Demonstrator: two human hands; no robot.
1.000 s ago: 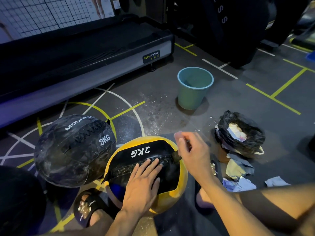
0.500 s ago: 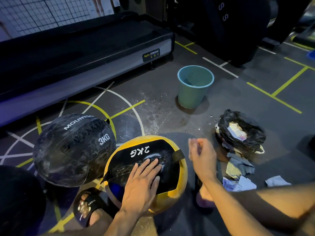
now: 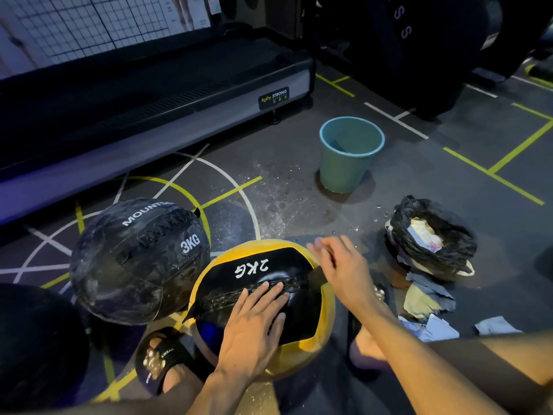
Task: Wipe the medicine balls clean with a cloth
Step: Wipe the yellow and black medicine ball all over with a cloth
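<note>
Left hand (image 3: 254, 317) flat on yellow ball (image 3: 324, 310).

Round yellow medicine ball (image 3: 324, 322): black panel, white "2KG" | round black medicine ball (image 3: 137, 262): white "3KG" | plastic bucket (image 3: 347, 166): teal | rubber floor (image 3: 434, 181): dark grey, yellow-white lines

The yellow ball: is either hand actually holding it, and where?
The left hand lies flat on the yellow 2KG ball, on its black panel. What the right hand holds cannot be told.
</note>
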